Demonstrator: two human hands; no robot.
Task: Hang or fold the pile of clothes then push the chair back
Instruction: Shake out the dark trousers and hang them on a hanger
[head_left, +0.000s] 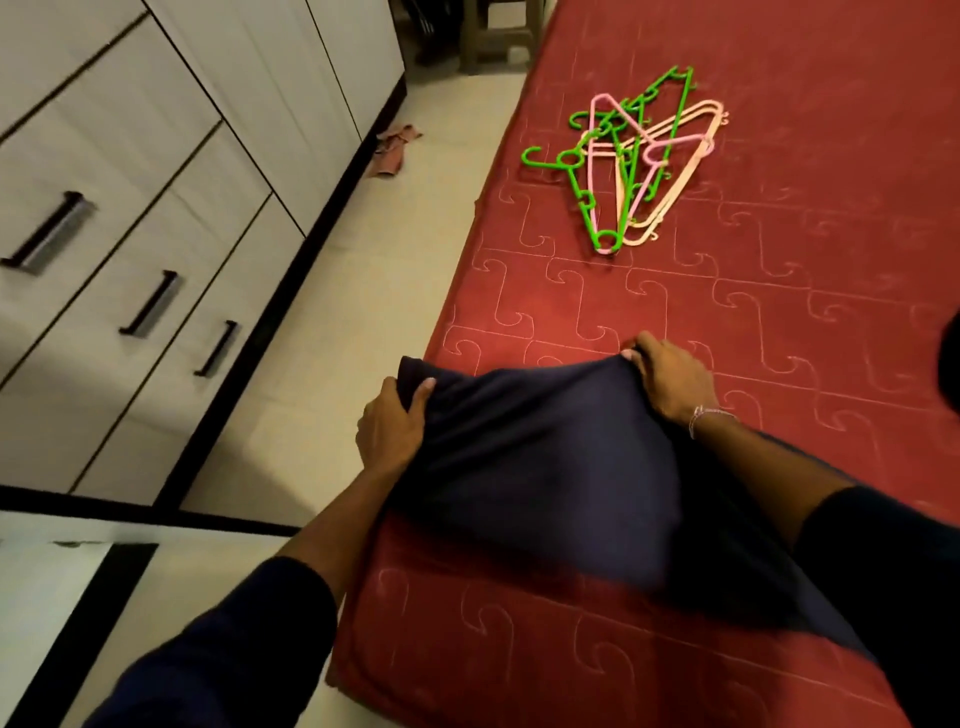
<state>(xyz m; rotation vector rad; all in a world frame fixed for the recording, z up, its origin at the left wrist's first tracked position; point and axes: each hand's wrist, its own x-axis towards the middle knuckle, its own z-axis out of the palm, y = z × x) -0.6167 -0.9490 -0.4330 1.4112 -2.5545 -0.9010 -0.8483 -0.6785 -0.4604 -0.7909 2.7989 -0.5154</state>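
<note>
Both sleeves low; I had left hand (390, 426) and right hand (670, 382) pinching navy garment (530, 467) corners. Uneven tension risked a crooked fold.

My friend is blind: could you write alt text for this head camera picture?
Two hands, left hand and right hand, grip a dark navy garment over a red mattress. Green and pink hangers lie further along it.
</note>
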